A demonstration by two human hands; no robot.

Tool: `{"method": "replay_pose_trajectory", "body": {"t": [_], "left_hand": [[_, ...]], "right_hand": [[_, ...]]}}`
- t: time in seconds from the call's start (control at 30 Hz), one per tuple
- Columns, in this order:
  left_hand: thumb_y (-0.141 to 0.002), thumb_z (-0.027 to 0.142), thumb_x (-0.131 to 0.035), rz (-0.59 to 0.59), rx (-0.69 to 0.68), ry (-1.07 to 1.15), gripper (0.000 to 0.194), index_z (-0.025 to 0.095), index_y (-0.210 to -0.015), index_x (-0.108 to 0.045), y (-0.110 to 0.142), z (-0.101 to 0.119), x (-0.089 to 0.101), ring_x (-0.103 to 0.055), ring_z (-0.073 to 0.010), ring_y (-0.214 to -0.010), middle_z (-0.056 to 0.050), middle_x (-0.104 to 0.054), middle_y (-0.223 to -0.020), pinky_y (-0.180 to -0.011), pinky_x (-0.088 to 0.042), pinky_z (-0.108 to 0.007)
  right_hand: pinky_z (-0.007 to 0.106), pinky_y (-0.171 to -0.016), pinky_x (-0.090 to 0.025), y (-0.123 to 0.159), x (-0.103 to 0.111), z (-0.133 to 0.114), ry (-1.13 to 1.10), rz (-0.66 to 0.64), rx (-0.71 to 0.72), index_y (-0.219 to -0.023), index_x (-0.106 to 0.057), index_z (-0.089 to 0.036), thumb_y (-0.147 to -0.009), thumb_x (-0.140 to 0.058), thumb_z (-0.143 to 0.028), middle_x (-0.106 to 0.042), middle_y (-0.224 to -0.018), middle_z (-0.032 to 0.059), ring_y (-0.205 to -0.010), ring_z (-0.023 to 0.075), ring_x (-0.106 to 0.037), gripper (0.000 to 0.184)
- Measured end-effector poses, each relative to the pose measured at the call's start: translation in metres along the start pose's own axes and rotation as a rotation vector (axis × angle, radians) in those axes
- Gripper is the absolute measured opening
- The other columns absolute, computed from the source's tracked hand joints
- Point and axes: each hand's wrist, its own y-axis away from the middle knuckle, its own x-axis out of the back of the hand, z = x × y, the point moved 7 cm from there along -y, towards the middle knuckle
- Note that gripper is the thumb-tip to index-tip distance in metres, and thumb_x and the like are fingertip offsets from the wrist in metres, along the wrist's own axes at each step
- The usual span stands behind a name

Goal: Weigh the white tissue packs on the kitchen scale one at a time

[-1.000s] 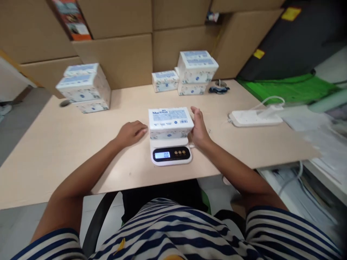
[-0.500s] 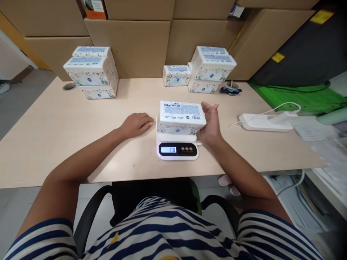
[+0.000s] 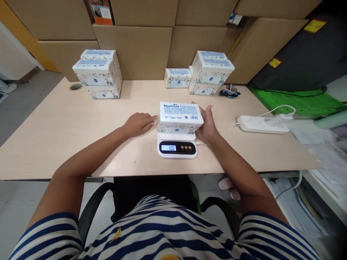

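Note:
A white pack of tissues (image 3: 180,115) printed "Mannua" lies on the plate of a white kitchen scale (image 3: 159,150). On the scale's lit display (image 3: 168,148) I read what looks like 10.0. At the pack's right end, my right hand (image 3: 208,126) holds it, fingers curling behind the far corner and thumb raised apart. My left hand (image 3: 138,124) rests on the table, fingers stretched toward the scale's left side and holding nothing; its fingertips come close to the pack's left end, and whether they touch the scale I cannot tell.
Stacked tissue packs stand at the back left (image 3: 94,77) and back right (image 3: 213,74), with a single pack (image 3: 177,78) beside the right stack. Cardboard boxes (image 3: 135,54) wall the table's rear. A white power strip (image 3: 260,124) with a cable lies right.
The scale's display has gone from 0.0 to about 10.0. My right hand has shifted slightly left along the pack, its fingers now further behind it. The left hand stays almost still.

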Motion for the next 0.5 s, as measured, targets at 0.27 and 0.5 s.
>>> {"method": "replay_pose_trajectory", "body": {"t": [0.27, 0.5], "left_hand": [[-0.119, 0.042, -0.04, 0.018, 0.032, -0.07, 0.053, 0.017, -0.154, -0.07, 0.007, 0.008, 0.004, -0.081, -0.03, -0.108, -0.014, -0.086, -0.118, -0.089, -0.057, -0.042], [-0.119, 0.038, -0.042, 0.025, -0.225, -0.256, 0.043, 0.021, -0.142, -0.074, 0.014, 0.033, 0.003, -0.078, -0.0248, -0.094, -0.014, -0.087, -0.115, -0.086, -0.052, -0.041]], "right_hand": [[0.065, -0.122, -0.061, -0.001, 0.001, 0.012, 0.038, 0.083, -0.062, -0.154, -0.06, -0.04, -0.077, -0.057, -0.11, -0.076, -0.158, 0.0044, -0.154, 0.0355, -0.069, 0.105], [0.061, -0.115, -0.064, -0.006, 0.014, 0.004, 0.157, 0.119, 0.078, -0.13, -0.072, -0.037, -0.084, -0.047, -0.109, -0.084, -0.137, 0.0052, -0.136, 0.0352, -0.078, 0.09]]}}
